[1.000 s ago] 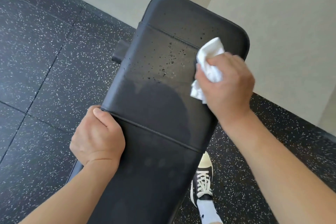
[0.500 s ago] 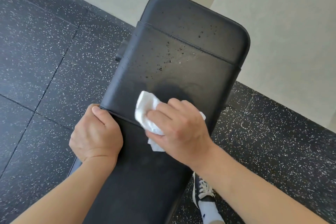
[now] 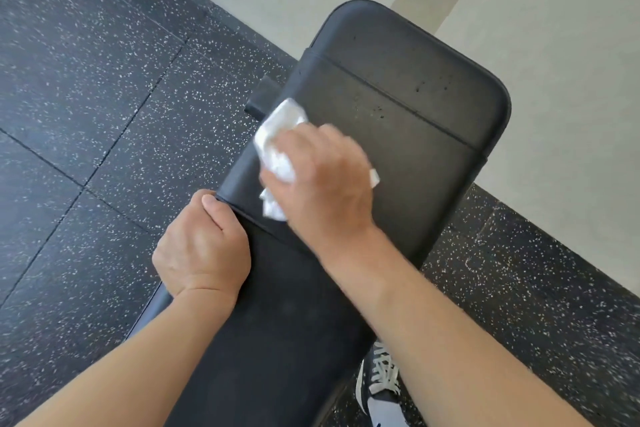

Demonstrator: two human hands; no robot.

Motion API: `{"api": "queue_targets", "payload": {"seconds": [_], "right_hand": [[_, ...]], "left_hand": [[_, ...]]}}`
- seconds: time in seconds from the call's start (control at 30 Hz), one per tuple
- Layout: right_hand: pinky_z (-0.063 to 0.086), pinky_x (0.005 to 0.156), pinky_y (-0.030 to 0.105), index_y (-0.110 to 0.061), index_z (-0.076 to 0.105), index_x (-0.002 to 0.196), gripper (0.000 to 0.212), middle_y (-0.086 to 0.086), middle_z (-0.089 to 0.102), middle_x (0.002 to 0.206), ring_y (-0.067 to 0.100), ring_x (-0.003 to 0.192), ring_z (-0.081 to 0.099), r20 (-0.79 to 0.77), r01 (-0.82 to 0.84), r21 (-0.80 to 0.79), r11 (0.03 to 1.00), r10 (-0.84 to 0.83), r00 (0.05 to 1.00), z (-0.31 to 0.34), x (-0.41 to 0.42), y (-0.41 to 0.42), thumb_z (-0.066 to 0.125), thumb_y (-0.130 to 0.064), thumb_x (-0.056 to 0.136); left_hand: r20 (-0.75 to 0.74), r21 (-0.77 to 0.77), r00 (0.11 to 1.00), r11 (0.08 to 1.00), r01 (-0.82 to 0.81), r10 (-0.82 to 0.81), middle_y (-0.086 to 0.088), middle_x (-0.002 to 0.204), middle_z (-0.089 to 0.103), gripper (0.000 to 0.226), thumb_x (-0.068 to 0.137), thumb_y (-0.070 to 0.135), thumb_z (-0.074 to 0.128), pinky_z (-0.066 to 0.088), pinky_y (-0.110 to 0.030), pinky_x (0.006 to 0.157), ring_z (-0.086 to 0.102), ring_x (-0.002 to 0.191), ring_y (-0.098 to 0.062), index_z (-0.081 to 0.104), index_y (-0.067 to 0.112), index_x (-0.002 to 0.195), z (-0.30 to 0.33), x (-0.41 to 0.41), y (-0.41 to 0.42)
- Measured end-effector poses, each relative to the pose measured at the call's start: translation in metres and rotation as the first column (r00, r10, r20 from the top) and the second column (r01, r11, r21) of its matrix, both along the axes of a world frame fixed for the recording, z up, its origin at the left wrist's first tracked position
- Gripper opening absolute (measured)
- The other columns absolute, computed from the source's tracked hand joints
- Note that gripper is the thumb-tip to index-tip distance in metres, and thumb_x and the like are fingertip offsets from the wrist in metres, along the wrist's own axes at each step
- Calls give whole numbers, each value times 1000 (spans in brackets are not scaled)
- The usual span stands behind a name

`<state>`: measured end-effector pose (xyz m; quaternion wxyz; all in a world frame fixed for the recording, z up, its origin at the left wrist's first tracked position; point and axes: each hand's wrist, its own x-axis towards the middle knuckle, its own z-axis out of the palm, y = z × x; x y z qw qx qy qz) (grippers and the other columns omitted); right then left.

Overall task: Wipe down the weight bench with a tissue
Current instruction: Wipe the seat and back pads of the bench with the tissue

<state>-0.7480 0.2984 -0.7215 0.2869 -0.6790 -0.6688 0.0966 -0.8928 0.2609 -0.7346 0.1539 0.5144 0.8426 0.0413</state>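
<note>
A black padded weight bench [image 3: 408, 135] runs from the bottom centre up to the right, with a few water droplets left near its far end. My right hand [image 3: 322, 180] presses a crumpled white tissue [image 3: 277, 146] onto the pad near its left edge. My left hand [image 3: 204, 246] is clamped on the bench's left edge, thumb on top at a seam, just below the tissue.
Black speckled rubber floor tiles [image 3: 86, 114] lie to the left and right of the bench. A pale wall [image 3: 554, 45] rises behind its far end. A black bracket [image 3: 259, 100] sticks out at the left side. My shoe [image 3: 381, 388] stands under the bench's right edge.
My right hand swept the tissue from the far right of the pad down to the middle, then up and left to the left edge. Most droplets are gone. My left hand stayed put.
</note>
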Motion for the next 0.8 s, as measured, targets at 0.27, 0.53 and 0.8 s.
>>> {"api": "queue_targets", "payload": {"seconds": [0.27,0.53,0.8], "right_hand": [[43,56,44,-15,70,79,13,2,57,71,28,65,50,102,-248,35,968,243,965,-6,47,-39,75,-25,83],[44,54,40,-12,67,76,17,4,60,69,29,63,49,103,101,67,993,-108,989,-6,86,14,74,-25,84],[41,56,43,-15,66,77,15,5,61,74,31,68,54,52,-226,12,974,225,973,4,-8,10,79,-24,75]], "left_hand": [[-8,12,1000,1000,16,-16,9,58,30,40,97,39,16,30,-41,67,38,65,-32,50,23,82,0,-1,-1],[6,19,1000,1000,20,-21,10,59,31,40,98,39,17,29,-39,67,38,65,-30,49,23,81,-1,-1,-2],[-13,2,1000,1000,21,-21,8,59,32,42,98,39,18,28,-40,66,39,65,-31,51,20,80,-1,-2,-1]]}}
